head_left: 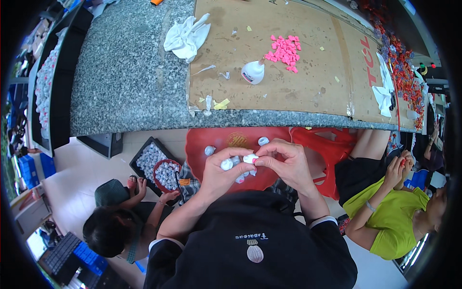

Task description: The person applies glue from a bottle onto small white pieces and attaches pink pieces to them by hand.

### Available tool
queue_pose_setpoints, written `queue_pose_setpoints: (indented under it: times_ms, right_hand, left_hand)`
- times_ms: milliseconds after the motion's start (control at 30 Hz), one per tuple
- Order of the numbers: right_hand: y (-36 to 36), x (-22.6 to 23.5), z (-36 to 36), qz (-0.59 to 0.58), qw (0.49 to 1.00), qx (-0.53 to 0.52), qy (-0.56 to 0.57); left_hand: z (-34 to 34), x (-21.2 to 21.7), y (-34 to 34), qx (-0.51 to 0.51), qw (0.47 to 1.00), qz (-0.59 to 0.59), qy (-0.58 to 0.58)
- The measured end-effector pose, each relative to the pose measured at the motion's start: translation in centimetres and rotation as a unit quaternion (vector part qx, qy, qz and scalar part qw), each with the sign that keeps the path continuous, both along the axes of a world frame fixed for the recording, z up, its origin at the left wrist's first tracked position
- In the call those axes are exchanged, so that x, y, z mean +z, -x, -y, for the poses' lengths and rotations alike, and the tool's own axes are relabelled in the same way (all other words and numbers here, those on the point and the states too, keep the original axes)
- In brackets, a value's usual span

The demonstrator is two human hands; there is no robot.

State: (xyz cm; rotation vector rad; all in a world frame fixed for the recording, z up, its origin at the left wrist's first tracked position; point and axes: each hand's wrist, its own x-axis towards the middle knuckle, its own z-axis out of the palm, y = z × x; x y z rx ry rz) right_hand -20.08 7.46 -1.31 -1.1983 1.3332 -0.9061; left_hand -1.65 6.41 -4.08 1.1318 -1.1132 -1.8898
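Over the red tray point(197, 168) on my lap, my left hand point(217, 169) is closed around several small white rounded pieces. One white rounded piece point(250, 158) sticks out at its thumb and fingertips, and another white piece point(226, 164) shows between the fingers. My right hand point(288, 166) meets it from the other side, thumb and forefinger pinched on a small pink piece point(254, 162) that touches the white one. More of these pieces lie in the tray, including a loose white ball point(210, 150) and one behind my right fingers point(263, 141).
On the table, a cardboard sheet point(308, 91) bears a white glue bottle point(253, 72), a pile of pink pieces point(285, 52) and a white cloth point(187, 38). A red stool point(328, 166) stands at right. People sit on both sides; bins of white pieces point(147, 159) are at left.
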Motion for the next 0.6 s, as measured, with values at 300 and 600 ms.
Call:
queue_pose_setpoints:
  times_ms: [300,600]
  right_hand:
    - [-0.6,-0.5,-0.2,-0.112,0.980,-0.001,0.166]
    - [-1.0,-1.0,-0.7,-0.182,0.945,-0.021,0.270]
  left_hand:
    - [0.1,0.2,0.2,0.013,1.000,-0.015,-0.018]
    - [0.0,-0.2,0.2,0.020,0.996,0.029,0.082]
